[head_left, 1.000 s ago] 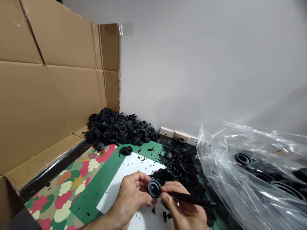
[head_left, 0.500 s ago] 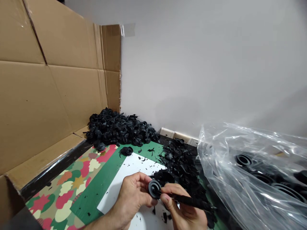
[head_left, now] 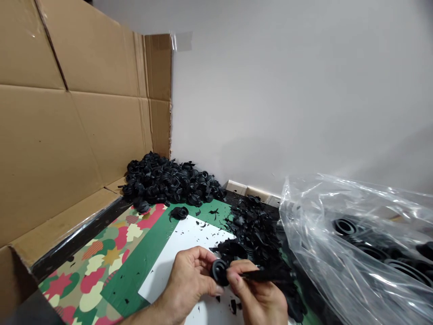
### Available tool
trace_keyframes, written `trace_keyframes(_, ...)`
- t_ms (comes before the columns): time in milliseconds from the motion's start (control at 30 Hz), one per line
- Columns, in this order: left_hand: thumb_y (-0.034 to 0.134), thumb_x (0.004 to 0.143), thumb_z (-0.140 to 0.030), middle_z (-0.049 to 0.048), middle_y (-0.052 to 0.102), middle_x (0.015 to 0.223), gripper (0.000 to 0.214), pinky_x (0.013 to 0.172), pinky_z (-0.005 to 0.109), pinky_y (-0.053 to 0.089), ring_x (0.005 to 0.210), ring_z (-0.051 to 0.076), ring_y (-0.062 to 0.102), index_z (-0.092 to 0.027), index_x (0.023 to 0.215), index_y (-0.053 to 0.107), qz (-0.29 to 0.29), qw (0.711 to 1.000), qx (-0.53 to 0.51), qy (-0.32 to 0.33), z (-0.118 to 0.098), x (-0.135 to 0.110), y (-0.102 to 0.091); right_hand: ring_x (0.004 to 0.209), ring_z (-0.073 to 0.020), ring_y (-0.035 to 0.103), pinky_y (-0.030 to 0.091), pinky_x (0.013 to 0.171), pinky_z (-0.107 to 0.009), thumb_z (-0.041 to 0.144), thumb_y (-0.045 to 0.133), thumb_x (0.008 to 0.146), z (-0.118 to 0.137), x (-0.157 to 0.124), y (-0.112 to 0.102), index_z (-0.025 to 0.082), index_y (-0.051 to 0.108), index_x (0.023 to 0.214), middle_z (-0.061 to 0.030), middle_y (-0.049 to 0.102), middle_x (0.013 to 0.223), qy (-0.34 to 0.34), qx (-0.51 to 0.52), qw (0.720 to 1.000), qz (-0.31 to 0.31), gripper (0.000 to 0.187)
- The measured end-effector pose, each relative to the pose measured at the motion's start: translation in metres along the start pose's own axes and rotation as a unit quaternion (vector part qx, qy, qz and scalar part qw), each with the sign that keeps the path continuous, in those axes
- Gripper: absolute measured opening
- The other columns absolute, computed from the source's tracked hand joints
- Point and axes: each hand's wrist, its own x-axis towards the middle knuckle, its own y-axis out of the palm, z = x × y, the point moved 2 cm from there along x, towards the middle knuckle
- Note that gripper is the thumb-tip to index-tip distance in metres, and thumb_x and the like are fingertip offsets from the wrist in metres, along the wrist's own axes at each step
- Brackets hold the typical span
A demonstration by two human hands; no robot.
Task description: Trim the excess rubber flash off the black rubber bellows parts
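Between thumb and fingers, my left hand [head_left: 189,280] holds a round black rubber part [head_left: 218,271] with a ringed, hollow face turned up. My right hand [head_left: 259,291] pinches a slim black pen-like tool [head_left: 267,274], its tip hidden by my fingers close to the part's right rim. I cannot make out the kind of tool. Both hands are over a white sheet [head_left: 169,266] strewn with small black scraps. Just behind them, a heap of black shavings [head_left: 257,225] spreads to the right. A single black part [head_left: 179,213] lies at the sheet's far corner.
A large pile of black rubber parts [head_left: 172,180] sits in the back corner, against a cardboard wall [head_left: 101,108]. Under the sheet are a green board [head_left: 131,275] and patterned paper [head_left: 91,271]. On the right, a clear plastic bag [head_left: 314,253] holds bigger black ringed parts [head_left: 345,226].
The round part has tilted and shifted slightly down and right in my left hand. My right hand has turned, with the tool now lying flatter and its tip hidden.
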Motion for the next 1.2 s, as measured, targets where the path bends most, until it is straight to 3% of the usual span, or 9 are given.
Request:
trace_keyframes(100, 0.071, 0.038, 0.007, -0.0034, 0.068, 0.055, 0.035, 0.051, 0.018, 0.045, 0.053, 0.01, 0.056, -0.013, 0.067, 0.068, 0.007, 1.0, 0.021, 0.01, -0.002, 0.0, 0.001, 0.047, -0.0131, 0.051, 0.038, 0.047, -0.024, 0.052, 0.073, 0.069, -0.006, 0.003, -0.008, 0.019, 0.068, 0.063, 0.0004, 0.061, 0.058, 0.101, 0.015, 0.994, -0.027, 0.034)
trace_keyframes(200, 0.069, 0.038, 0.007, -0.003, 0.068, 0.055, 0.034, 0.05, 0.017, 0.043, 0.053, 0.01, 0.056, -0.013, 0.065, 0.068, 0.0, 1.0, 0.018, 0.012, -0.005, 0.001, 0.001, 0.046, -0.0142, 0.051, 0.04, 0.047, -0.026, 0.055, 0.077, 0.062, -0.009, 0.01, -0.017, 0.017, 0.067, 0.065, 0.0003, 0.06, 0.052, 0.158, 0.048, 0.985, -0.038, 0.039)
trace_keyframes(400, 0.068, 0.038, 0.003, -0.0027, 0.068, 0.053, 0.03, 0.047, 0.016, 0.04, 0.051, 0.01, 0.055, -0.013, 0.063, 0.068, -0.003, 1.0, 0.006, 0.008, -0.008, 0.001, 0.0, 0.049, -0.0149, 0.05, 0.04, 0.052, -0.028, 0.055, 0.079, 0.059, -0.005, 0.017, -0.026, 0.016, 0.066, 0.065, 0.0014, 0.056, 0.05, 0.159, 0.059, 0.981, -0.095, 0.042)
trace_keyframes(633, 0.07, 0.04, 0.002, -0.0021, 0.067, 0.054, 0.028, 0.048, 0.017, 0.041, 0.053, 0.01, 0.056, -0.013, 0.064, 0.068, 0.0, 1.0, 0.012, 0.011, -0.007, 0.002, -0.001, 0.053, -0.0138, 0.048, 0.039, 0.056, -0.028, 0.056, 0.079, 0.059, -0.002, 0.012, -0.02, 0.018, 0.066, 0.066, 0.0027, 0.056, 0.053, 0.175, 0.066, 0.979, -0.087, 0.041)
trace_keyframes(700, 0.069, 0.039, 0.003, -0.0019, 0.067, 0.054, 0.029, 0.049, 0.018, 0.042, 0.053, 0.01, 0.056, -0.013, 0.063, 0.068, 0.001, 1.0, 0.006, 0.011, -0.007, 0.002, -0.001, 0.056, -0.0149, 0.051, 0.04, 0.057, -0.028, 0.053, 0.079, 0.06, -0.002, 0.01, -0.018, 0.019, 0.068, 0.067, 0.0004, 0.061, 0.062, 0.152, 0.057, 0.983, -0.08, 0.036)
trace_keyframes(867, 0.069, 0.039, 0.002, -0.0024, 0.066, 0.053, 0.029, 0.048, 0.018, 0.042, 0.05, 0.01, 0.054, -0.013, 0.064, 0.068, 0.002, 1.0, 0.009, 0.014, -0.006, 0.002, 0.0, 0.076, -0.0198, 0.059, 0.045, 0.069, -0.028, 0.042, 0.077, 0.069, 0.005, 0.005, -0.004, 0.024, 0.072, 0.067, -0.003, 0.066, 0.075, 0.017, 0.075, 0.997, -0.019, 0.019)
trace_keyframes(1100, 0.072, 0.039, 0.002, -0.0033, 0.065, 0.053, 0.029, 0.047, 0.018, 0.041, 0.049, 0.008, 0.052, -0.013, 0.064, 0.067, 0.0, 1.0, 0.014, 0.012, -0.005, 0.002, -0.001, 0.073, -0.0137, 0.06, 0.047, 0.069, -0.019, 0.027, 0.074, 0.076, 0.005, 0.006, 0.0, 0.028, 0.072, 0.074, 0.0015, 0.066, 0.074, -0.067, 0.066, 0.995, 0.021, 0.003)
trace_keyframes(1200, 0.069, 0.039, 0.003, -0.0036, 0.065, 0.052, 0.029, 0.047, 0.018, 0.042, 0.05, 0.009, 0.053, -0.013, 0.063, 0.067, -0.002, 1.0, 0.01, 0.009, -0.006, 0.002, -0.001, 0.072, -0.0138, 0.063, 0.05, 0.067, -0.018, 0.018, 0.073, 0.076, -0.001, 0.008, -0.005, 0.027, 0.072, 0.08, 0.001, 0.068, 0.075, -0.111, 0.046, 0.991, 0.06, 0.01)
